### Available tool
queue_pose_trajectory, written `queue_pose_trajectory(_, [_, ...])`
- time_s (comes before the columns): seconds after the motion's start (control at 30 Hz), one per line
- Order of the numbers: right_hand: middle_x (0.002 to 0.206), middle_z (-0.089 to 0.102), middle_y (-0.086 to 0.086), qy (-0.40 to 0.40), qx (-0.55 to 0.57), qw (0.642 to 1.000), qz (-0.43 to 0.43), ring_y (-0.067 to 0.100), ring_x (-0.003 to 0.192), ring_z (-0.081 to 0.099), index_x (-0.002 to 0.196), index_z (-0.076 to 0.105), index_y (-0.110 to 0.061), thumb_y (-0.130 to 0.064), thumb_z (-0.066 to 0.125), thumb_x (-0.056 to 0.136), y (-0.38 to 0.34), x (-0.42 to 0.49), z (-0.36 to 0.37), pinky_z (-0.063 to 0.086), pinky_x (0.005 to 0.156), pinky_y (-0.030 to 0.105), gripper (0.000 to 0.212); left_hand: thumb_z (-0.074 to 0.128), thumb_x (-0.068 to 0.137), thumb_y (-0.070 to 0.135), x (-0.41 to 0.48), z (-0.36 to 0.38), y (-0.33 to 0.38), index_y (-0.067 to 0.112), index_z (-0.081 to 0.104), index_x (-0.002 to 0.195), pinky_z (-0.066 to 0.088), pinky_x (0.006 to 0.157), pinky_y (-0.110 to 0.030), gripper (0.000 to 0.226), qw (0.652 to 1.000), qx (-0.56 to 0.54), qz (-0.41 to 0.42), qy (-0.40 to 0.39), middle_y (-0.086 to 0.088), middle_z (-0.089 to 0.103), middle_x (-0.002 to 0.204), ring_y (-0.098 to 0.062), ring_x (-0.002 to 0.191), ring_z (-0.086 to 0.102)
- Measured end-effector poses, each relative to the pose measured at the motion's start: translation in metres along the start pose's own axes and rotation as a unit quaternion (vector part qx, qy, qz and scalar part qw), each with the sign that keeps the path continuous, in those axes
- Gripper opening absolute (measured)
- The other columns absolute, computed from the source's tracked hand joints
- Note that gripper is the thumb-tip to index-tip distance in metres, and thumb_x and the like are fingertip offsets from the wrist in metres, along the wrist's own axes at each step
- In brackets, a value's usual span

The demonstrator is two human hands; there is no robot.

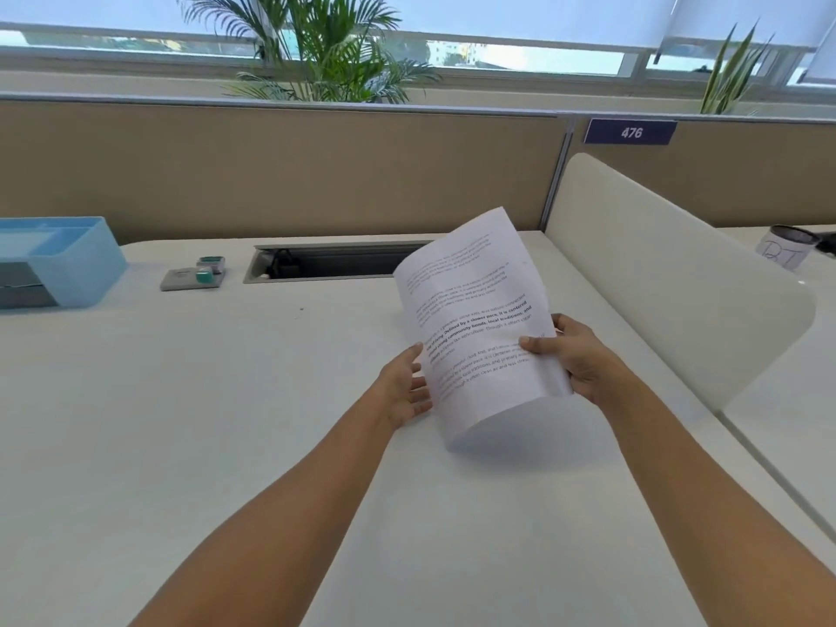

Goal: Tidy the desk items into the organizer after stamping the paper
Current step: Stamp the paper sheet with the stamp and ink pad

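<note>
Two grips flank the paper [475, 328]: right grip [583, 359] pinches, left grip [405, 382] rests flat.

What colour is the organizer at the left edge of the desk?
Light blue. The organizer shows best in the head view, the only one here.

A big palm plant [316, 47] is poking up behind the tan partition [271, 174], and a spikier plant [728, 79] is doing the same further right. A blue 476 plate [630, 132] is hanging on the partition. A cable slot [334, 260] is sitting open in the surface [181, 400]. A white divider [669, 273] is standing along the right edge, with a scribbled-on cup [787, 248] sitting beyond it.
</note>
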State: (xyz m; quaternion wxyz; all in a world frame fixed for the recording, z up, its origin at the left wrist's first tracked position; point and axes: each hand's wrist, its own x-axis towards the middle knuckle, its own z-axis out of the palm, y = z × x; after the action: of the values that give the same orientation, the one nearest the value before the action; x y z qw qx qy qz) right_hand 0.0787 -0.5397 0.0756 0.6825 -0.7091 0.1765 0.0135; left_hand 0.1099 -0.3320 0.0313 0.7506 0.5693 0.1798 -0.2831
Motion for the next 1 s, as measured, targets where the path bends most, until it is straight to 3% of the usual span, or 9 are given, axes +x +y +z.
queue_pose_trajectory(0.1, [0.11,0.061,0.014,-0.032,0.005,0.999,-0.007,0.033,0.093,0.061,0.095,0.054,-0.011,0.003,0.066,0.078,-0.005,-0.01,0.043,0.049,0.092,0.047,0.025,0.052,0.091,0.036,-0.017,-0.044,0.009,0.008,0.054,0.099,0.049,0.066,-0.028,0.029,0.999,-0.03,0.019,0.016,-0.006,0.058,0.081,-0.018,0.071,0.055])
queue_pose_trajectory(0.17, [0.11,0.062,0.014,-0.044,0.01,0.999,-0.011,0.033,0.095,0.061,0.101,0.053,-0.008,0.002,0.066,0.078,-0.007,-0.016,0.073,0.049,0.091,0.047,0.028,0.056,0.09,0.023,-0.029,-0.076,0.016,0.01,0.058,0.084,0.052,0.055,-0.023,0.015,0.996,-0.06,0.055,0.046,-0.005,0.059,0.077,-0.016,0.066,0.056])
queue_pose_trajectory(0.23, [0.108,0.062,0.014,-0.057,0.023,0.998,-0.011,0.031,0.089,0.063,0.108,0.051,-0.005,0.003,0.065,0.079,-0.007,-0.023,0.104,0.053,0.082,0.043,0.034,0.058,0.088,0.011,-0.041,-0.112,0.024,0.009,0.059,0.079,0.052,0.056,-0.022,0.009,0.989,-0.078,0.095,0.086,-0.005,0.061,0.077,-0.016,0.065,0.057])
queue_pose_trajectory(0.33, [0.109,0.063,0.014,-0.084,0.035,0.996,-0.005,0.028,0.085,0.064,0.108,0.052,-0.005,0.007,0.063,0.078,-0.003,-0.033,0.151,0.055,0.072,0.036,0.035,0.059,0.086,0.003,-0.061,-0.169,0.037,0.004,0.061,0.086,0.054,0.055,-0.021,0.002,0.978,-0.065,0.149,0.129,-0.006,0.063,0.079,-0.016,0.067,0.06])
queue_pose_trajectory(0.47, [0.115,0.062,0.016,-0.087,0.027,0.996,0.004,0.035,0.1,0.061,0.101,0.054,-0.007,0.011,0.061,0.076,0.011,-0.042,0.212,0.051,0.088,0.042,0.032,0.062,0.084,0.001,-0.08,-0.235,0.046,0.002,0.06,0.1,0.056,0.06,-0.023,0.017,0.967,-0.01,0.194,0.165,-0.006,0.065,0.08,-0.017,0.069,0.062])
queue_pose_trajectory(0.67, [0.12,0.061,0.019,-0.073,-0.024,0.997,0.016,0.036,0.105,0.061,0.099,0.053,-0.008,0.007,0.071,0.07,0.049,-0.049,0.276,0.049,0.095,0.048,0.038,0.064,0.081,0.0,-0.085,-0.302,0.04,-0.001,0.063,0.096,0.051,0.071,-0.031,0.014,0.952,0.089,0.196,0.219,-0.016,0.065,0.095,-0.024,0.074,0.063])
queue_pose_trajectory(0.83, [0.12,0.058,0.01,-0.011,-0.162,0.987,-0.002,0.028,0.108,0.056,0.119,0.049,-0.008,-0.008,0.08,0.067,0.072,-0.058,0.297,0.046,0.089,0.035,0.06,0.07,0.078,0.013,-0.072,-0.334,0.031,0.005,0.068,0.097,0.053,0.077,-0.033,0.021,0.895,0.302,0.209,0.252,-0.011,0.071,0.091,-0.026,0.078,0.066])
queue_pose_trajectory(0.9, [0.119,0.058,0.01,0.01,-0.197,0.98,-0.013,0.024,0.102,0.055,0.123,0.048,-0.009,-0.01,0.08,0.068,0.077,-0.061,0.3,0.043,0.084,0.03,0.063,0.07,0.077,0.016,-0.069,-0.34,0.028,0.007,0.068,0.102,0.052,0.084,-0.035,0.028,0.873,0.356,0.217,0.253,-0.01,0.071,0.091,-0.026,0.084,0.066])
queue_pose_trajectory(1.0, [0.114,0.058,0.01,0.039,-0.245,0.968,-0.038,0.025,0.106,0.054,0.126,0.047,-0.01,-0.012,0.08,0.068,0.08,-0.062,0.302,0.04,0.083,0.028,0.067,0.07,0.076,0.015,-0.067,-0.345,0.024,0.012,0.062,0.111,0.047,0.08,-0.029,0.036,0.845,0.403,0.251,0.247,-0.004,0.065,0.086,-0.021,0.084,0.06])
